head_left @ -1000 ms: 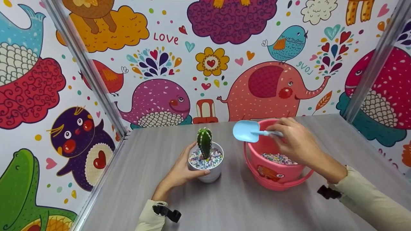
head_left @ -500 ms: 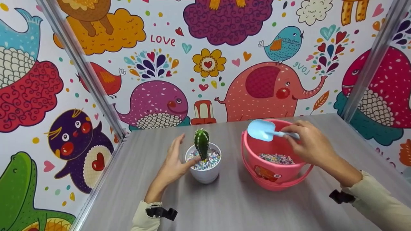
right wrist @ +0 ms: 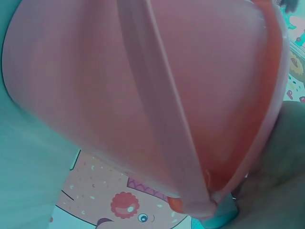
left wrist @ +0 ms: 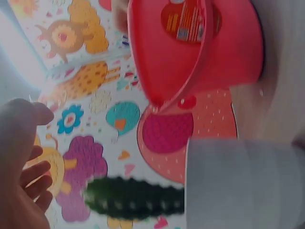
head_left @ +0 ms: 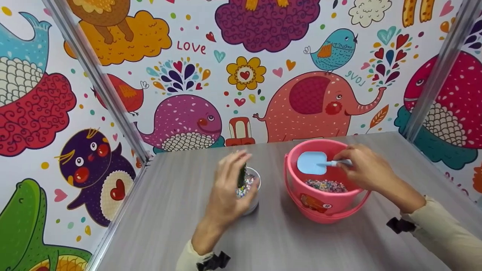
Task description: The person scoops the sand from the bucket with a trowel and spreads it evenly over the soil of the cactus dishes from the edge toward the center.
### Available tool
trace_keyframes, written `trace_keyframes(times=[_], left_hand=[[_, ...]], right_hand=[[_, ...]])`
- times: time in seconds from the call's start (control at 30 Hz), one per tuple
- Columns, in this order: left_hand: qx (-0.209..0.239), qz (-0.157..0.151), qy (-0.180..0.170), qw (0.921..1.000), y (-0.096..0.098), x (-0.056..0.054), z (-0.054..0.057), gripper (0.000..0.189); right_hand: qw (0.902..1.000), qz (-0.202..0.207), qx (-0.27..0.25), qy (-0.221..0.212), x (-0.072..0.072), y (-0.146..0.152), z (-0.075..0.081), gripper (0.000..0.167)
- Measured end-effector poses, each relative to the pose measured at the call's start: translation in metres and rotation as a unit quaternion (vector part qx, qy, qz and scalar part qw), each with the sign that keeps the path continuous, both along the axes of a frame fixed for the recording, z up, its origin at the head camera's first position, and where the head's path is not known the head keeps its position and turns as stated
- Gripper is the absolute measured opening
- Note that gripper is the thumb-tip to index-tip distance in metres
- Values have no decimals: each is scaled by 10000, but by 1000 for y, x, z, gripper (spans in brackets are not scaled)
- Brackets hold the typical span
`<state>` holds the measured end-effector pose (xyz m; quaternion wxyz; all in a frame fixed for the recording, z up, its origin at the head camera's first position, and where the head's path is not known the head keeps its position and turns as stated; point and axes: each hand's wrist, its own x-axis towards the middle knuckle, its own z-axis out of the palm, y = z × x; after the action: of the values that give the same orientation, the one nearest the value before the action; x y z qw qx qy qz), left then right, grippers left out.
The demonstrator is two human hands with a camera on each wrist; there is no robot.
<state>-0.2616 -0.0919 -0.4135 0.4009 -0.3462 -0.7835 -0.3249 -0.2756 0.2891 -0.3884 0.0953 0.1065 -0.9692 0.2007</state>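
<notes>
My left hand (head_left: pixel 226 195) is raised in front of a small potted cactus, fingers relaxed and holding nothing. It hides much of the plant in the head view. In the left wrist view the green cactus (left wrist: pixel 136 198) stands in its white pot (left wrist: pixel 243 186), apart from the fingers. Pastel beads (head_left: pixel 246 185) lie around the cactus in the pot. My right hand (head_left: pixel 367 169) grips the handle of a light blue toy shovel (head_left: pixel 312 163). The shovel's blade is inside the mouth of a pink bucket (head_left: pixel 339 205), above the beads (head_left: pixel 326 185) there.
Both containers stand on a grey wood-grain table (head_left: pixel 162 210), the bucket right of the pot. The bucket's handle (head_left: pixel 352 214) hangs down its front. Behind the table rises a cartoon-patterned wall (head_left: pixel 180 124), with metal posts (head_left: pixel 109 90) at its corners.
My left hand has let go of the pot, drawn off to its left, then moved right and up in front of the cactus. The shovel has moved right and lowered into the bucket's mouth.
</notes>
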Motion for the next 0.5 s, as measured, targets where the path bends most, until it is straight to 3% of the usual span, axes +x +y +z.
trace_keyframes(times=[0.1,0.23,0.33,0.5], left_hand=[[-304,-234,-58,9992,18,5,-5,61],[-549,-593,-707,9942,43,4,-17,56],[-480,-902,-1236,9871,61,-2,-27,54],[-66,-1197,-1796,9764,84,-19,-43,52]], right_hand=[[9998,25,156,-106,-4,-2,1,32],[9987,75,481,-141,-9,-5,2,30],[9973,125,721,5,-12,-8,2,29],[9929,158,1105,401,-15,-10,-1,30]])
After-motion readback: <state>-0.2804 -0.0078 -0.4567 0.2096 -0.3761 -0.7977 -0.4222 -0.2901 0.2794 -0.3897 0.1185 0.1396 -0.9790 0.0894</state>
